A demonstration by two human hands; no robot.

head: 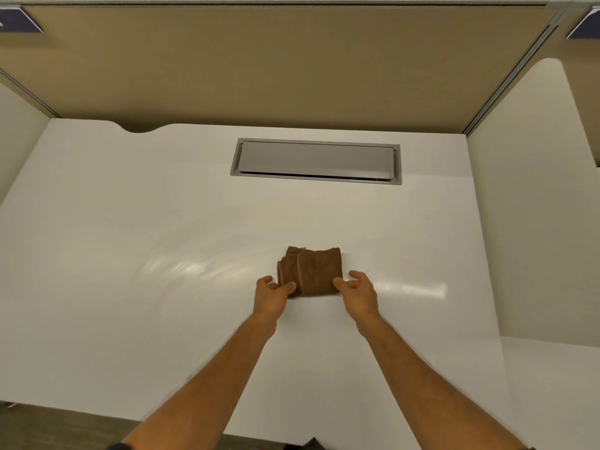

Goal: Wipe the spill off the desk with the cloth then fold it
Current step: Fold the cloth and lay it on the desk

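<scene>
On the white desk (pixel 130 222), near its middle and a little toward the person, lies one brown cloth (pixel 316 271), folded into a small thick packet with several layers showing along its left side. Two bare hands meet it at its near edge. The left hand (pixel 271 295) pinches the near-left corner, thumb and fingers closed on the stacked layers, likely to keep them lined up. The right hand (pixel 358 292) sits at the near-right corner with fingers loosely curled and partly spread; its fingertips touch or nearly touch the cloth, but a firm grip cannot be confirmed. Both forearms reach in from the bottom of the view, roughly mirrored, which suits squaring up a fold from both sides at once.

No puddle is visible on the desk. Faint curved streaks and bright glare patches mark the surface left and right of the cloth, which may be wiping traces or only light. Judging by this, wiping looks done and folding is at or near its last step.

Count: one cloth, two hands, one desk. Set into the desk farther back is one grey cable hatch (pixel 316 161), lid down. Tan partition panels (pixel 276 66) stand behind.
</scene>
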